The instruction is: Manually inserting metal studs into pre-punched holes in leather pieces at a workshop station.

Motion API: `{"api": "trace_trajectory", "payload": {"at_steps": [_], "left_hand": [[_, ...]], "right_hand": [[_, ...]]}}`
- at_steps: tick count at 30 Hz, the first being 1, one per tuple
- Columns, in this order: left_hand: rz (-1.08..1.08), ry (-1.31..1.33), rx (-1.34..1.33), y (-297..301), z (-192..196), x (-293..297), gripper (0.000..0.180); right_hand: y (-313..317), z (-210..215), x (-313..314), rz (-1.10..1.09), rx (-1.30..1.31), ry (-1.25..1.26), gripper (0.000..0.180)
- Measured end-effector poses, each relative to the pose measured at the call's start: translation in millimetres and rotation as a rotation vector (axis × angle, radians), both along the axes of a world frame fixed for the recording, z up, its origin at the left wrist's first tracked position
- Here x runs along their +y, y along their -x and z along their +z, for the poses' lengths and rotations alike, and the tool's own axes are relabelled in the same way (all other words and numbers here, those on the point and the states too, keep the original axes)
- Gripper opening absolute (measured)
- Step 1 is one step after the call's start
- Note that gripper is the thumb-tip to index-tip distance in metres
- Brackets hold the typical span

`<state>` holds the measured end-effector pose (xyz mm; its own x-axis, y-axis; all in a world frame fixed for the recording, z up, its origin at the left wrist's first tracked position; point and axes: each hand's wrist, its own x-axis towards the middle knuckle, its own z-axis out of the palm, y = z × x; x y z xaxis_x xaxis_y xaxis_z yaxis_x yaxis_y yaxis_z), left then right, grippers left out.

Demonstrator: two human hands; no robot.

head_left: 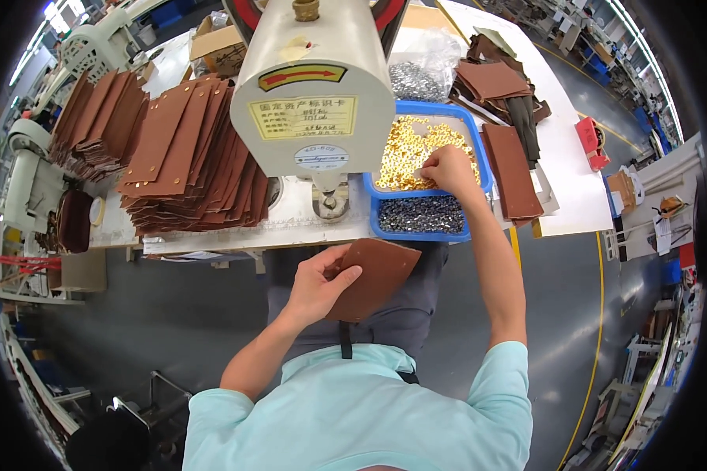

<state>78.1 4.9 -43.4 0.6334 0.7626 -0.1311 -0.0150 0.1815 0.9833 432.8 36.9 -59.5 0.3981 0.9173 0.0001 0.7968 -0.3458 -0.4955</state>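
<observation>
My left hand point(319, 284) grips a flat brown leather piece point(379, 276) by its left edge, thumb on top, in front of the table edge and over my lap. Small holes show near the piece's upper corners. To the right, my right hand point(451, 171) is in a blue tray point(480, 141), fingertips pinched together among many small gold-coloured metal fasteners point(407, 145). Whether a fastener is between those fingers is too small to tell. Closer to me, a second blue tray point(375, 228) holds dark metal fasteners point(421, 215).
A pale press machine point(310, 90) stands ahead, its head above a metal die point(331, 202). Stacked brown leather pieces point(184, 149) with gold fasteners lie left on the white table point(573, 196). More leather point(512, 173) lies right of the trays, and a plastic bag of metal parts point(416, 78) behind them.
</observation>
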Motion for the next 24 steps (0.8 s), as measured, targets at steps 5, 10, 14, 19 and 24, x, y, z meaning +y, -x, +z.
{"api": "trace_trajectory", "payload": {"at_steps": [5,10,14,19,24], "left_hand": [[-0.038,0.019,0.053,5,-4,7,0.03],[-0.032,0.1,-0.016,7,-9,8,0.03],[-0.03,0.161,-0.028,8,-17,12,0.028],[0.027,0.306,-0.132,9,-11,8,0.025],[-0.045,0.264,-0.134,3,-7,4,0.028]], "right_hand": [[7,6,10,-0.005,-0.23,0.083,0.011],[20,-3,4,0.002,-0.418,-0.008,0.011],[37,8,-19,-0.002,-0.257,-0.348,0.011],[153,56,-91,0.286,0.381,-0.368,0.011],[173,34,-106,0.369,0.334,-0.449,0.015]]}}
